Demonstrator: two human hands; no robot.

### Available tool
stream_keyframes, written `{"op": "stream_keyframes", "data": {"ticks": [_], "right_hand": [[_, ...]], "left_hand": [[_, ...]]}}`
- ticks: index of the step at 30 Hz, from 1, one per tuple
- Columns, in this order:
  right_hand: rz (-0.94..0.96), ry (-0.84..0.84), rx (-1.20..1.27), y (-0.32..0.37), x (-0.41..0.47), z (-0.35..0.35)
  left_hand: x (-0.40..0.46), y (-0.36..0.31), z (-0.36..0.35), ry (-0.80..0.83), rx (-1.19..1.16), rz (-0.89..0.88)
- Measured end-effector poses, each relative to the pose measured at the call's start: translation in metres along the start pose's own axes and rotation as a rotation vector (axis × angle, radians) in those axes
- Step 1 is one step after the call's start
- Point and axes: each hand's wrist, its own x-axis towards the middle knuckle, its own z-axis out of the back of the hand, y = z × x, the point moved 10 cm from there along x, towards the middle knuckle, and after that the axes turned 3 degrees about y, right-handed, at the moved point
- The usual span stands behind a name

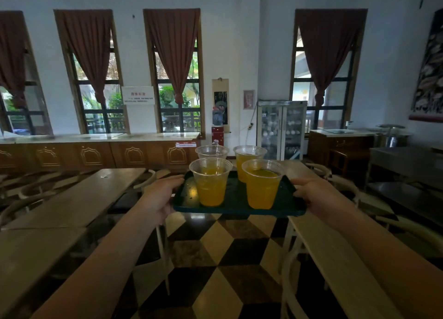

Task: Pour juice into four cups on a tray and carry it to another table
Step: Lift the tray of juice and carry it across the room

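Now | left hand (pixel 161 194), right hand (pixel 316 194) outstretched | gripping tray (pixel 236 207) ends

Both arms reach forward, the left hand (pixel 160 195) and right hand (pixel 316 196) each clamped on an opposite edge of the tray (pixel 236 207).
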Motion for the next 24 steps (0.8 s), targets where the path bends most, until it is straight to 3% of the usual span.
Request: {"op": "stream_keyframes", "data": {"ticks": [12, 24], "right_hand": [[0.011, 0.036, 0.136, -0.006, 0.245, 0.011], [0.065, 0.106, 0.101, -0.005, 0.462, 0.027]], "left_hand": [[0.216, -0.012, -0.047, -0.02, 0.018, 0.033], [0.425, -0.012, -0.097, -0.061, 0.01, 0.082]]}}
